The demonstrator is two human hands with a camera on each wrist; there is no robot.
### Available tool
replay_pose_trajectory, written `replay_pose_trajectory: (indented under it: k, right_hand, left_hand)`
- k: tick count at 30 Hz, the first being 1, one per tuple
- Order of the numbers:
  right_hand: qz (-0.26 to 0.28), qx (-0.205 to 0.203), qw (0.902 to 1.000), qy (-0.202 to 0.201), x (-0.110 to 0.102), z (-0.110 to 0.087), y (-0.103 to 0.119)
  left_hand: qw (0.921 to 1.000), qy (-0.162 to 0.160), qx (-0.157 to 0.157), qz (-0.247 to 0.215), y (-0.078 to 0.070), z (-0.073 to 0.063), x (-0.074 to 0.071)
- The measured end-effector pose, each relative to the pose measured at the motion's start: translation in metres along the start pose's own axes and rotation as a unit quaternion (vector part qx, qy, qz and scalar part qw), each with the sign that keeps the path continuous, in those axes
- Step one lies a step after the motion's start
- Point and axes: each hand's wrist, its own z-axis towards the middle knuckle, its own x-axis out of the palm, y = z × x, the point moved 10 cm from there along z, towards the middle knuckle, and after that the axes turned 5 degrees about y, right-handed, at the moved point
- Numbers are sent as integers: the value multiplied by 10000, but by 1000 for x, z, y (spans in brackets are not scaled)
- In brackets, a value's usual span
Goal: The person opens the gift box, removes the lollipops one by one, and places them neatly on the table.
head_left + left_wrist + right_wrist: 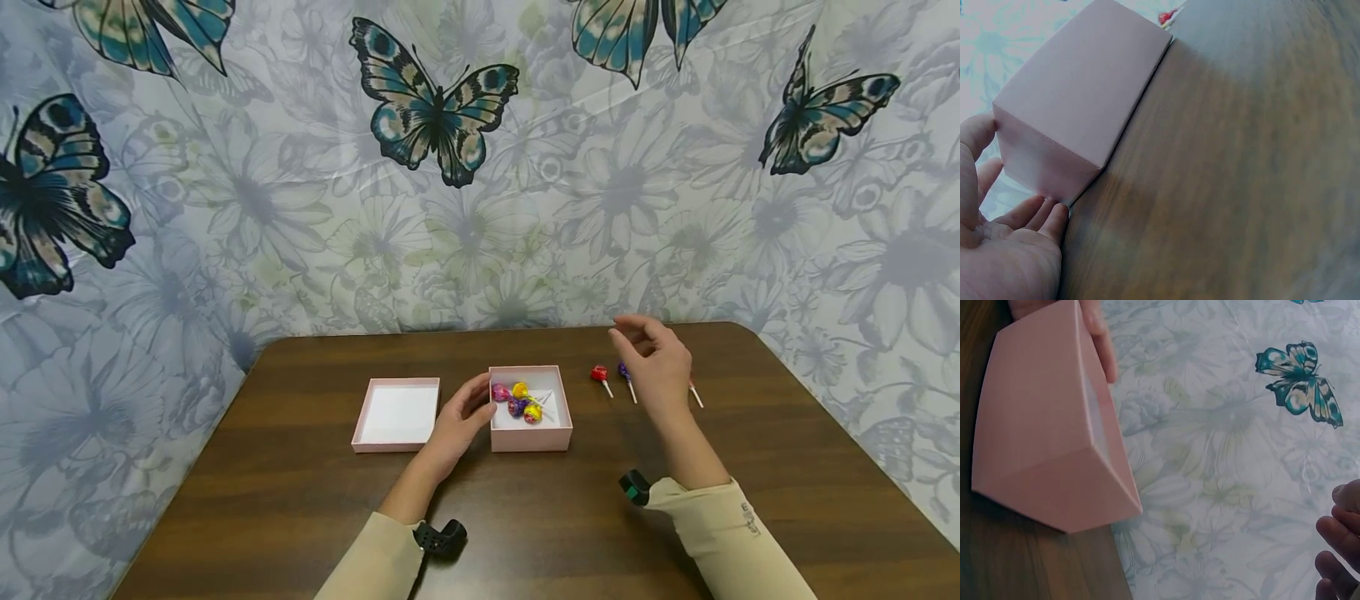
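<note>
A pink box (pixel 531 440) with a white inside stands upright on the table, holding several wrapped lollipops (pixel 518 407) in pink, yellow and purple. My left hand (pixel 462 421) touches its left wall; in the left wrist view the fingertips (pixel 1054 215) lie against that side. To the right of the box, my right hand (pixel 658 371) is raised with loosely bent fingers, and no thing shows in it. Near it on the table lie a red lollipop (pixel 599 373) and a purple lollipop (pixel 624 371). A stick (pixel 697 394) pokes out beyond the hand, its head hidden.
Left of the box lies its shallow lid (pixel 396 412), white inside with a pink rim. The brown wooden table (pixel 300 517) ends at the back against a cloth (pixel 465 250) printed with butterflies and flowers.
</note>
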Motion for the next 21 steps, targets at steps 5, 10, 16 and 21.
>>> replay_pose_trajectory:
  k: [5,10,16,21]
  right_hand:
    - [39,172,9990,412,17,-3,4]
    - [-127,150,9937,1102,49,-9,8]
    - [-133,295,9874,1548,79,-16,0]
    - [-54,484,9829,1777,93,-21,-9]
  left_hand:
    - [10000,17,-32,-3,2,-1,0]
    - [10000,12,23,-8,1,-2,-1]
    - [9999,-56,39,-90,0,-3,-1]
    - [10000,-65,22,-56,-1,-2,-1]
